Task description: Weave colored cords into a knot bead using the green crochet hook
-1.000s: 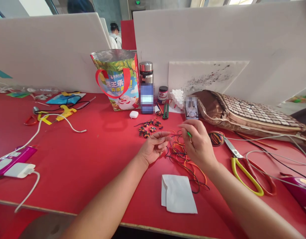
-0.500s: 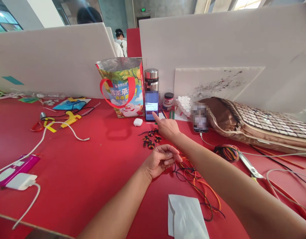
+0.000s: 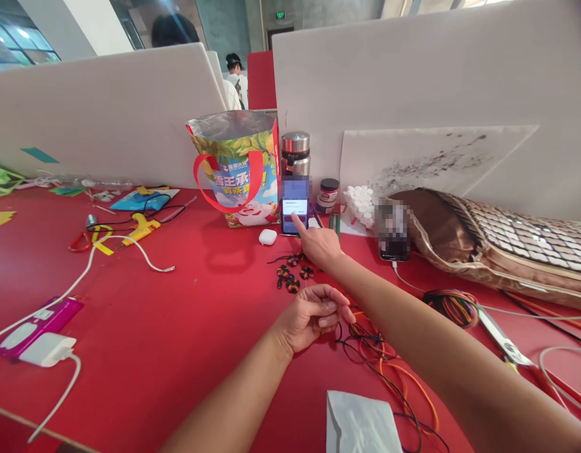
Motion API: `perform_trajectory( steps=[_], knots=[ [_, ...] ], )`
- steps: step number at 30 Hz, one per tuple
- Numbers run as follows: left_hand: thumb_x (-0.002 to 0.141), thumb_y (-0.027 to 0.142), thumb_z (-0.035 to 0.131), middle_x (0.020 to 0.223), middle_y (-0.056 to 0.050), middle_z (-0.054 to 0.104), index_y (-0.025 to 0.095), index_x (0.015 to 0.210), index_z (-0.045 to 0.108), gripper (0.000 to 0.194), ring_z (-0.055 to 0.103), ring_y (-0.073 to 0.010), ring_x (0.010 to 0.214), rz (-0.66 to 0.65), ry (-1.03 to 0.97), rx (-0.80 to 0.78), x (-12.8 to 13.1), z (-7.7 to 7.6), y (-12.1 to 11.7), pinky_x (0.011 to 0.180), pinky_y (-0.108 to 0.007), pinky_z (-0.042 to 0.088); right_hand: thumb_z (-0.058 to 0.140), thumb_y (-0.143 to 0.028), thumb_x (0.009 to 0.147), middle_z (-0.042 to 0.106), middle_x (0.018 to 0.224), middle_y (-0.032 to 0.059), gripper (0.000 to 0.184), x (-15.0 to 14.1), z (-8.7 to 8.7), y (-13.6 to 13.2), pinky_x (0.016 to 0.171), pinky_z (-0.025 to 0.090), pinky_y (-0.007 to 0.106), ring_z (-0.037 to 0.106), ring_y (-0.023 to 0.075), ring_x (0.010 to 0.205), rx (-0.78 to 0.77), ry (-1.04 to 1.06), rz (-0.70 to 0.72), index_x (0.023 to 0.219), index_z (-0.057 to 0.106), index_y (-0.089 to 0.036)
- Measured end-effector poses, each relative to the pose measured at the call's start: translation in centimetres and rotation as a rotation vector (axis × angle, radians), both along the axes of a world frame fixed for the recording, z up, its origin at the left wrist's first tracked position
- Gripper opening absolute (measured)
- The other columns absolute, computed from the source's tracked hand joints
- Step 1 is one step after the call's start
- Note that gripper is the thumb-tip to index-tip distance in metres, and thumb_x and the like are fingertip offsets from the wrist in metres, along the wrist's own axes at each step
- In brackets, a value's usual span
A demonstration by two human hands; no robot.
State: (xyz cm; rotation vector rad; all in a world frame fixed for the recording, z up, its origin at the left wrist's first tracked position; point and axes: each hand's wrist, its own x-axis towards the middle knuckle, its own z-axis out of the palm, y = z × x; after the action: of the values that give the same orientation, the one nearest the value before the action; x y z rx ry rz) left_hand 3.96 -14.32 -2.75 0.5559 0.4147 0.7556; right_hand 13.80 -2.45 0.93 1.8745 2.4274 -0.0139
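Note:
The index finger of my right hand (image 3: 322, 246) is stretched out to the lit screen of an upright smartphone (image 3: 295, 205). A white pop-up box shows on that screen. The hand holds nothing, and its other fingers are mostly hidden. Nearer to me, my left hand (image 3: 313, 319) hovers over the red table (image 3: 186, 352), fingers loosely curled and apart, with nothing visible in them. Several black-and-orange knotted cord pieces (image 3: 293, 285) lie between the hands. Loose black and orange cords (image 3: 382, 368) trail to the right of my left hand, partly under my right forearm.
Behind the phone stand a steel flask (image 3: 296, 151) and a colourful bag (image 3: 236, 170). A white earbud case (image 3: 268, 237) sits beside it. Right are a second phone (image 3: 394, 250), a cord bundle (image 3: 453, 307) and scissors (image 3: 505, 343); left, a yellow glue gun (image 3: 143, 228). A white packet (image 3: 363, 423) lies in front.
The view has shifted slightly, so most things sit a little further right and lower. My right index finger remains at the phone screen, and my left hand keeps its loose curl.

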Motion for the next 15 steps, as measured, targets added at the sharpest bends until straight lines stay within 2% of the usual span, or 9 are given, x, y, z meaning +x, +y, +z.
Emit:
perform_trajectory(
  steps=[15],
  knots=[
    [0.069,0.022,0.091,0.074,-0.014,0.080,0.012,0.080,0.080,0.018,0.035,-0.0035,0.043,-0.010,0.011,-0.017,-0.15,-0.18,-0.02,0.048,-0.023,0.015,0.028,-0.010,0.104,0.076,0.123,0.0221,0.076,0.49,-0.22,0.21,0.082,0.058,0.038,0.077,0.0309,0.106,0.014,0.008,0.011,0.174,0.001,-0.020]
  ],
)
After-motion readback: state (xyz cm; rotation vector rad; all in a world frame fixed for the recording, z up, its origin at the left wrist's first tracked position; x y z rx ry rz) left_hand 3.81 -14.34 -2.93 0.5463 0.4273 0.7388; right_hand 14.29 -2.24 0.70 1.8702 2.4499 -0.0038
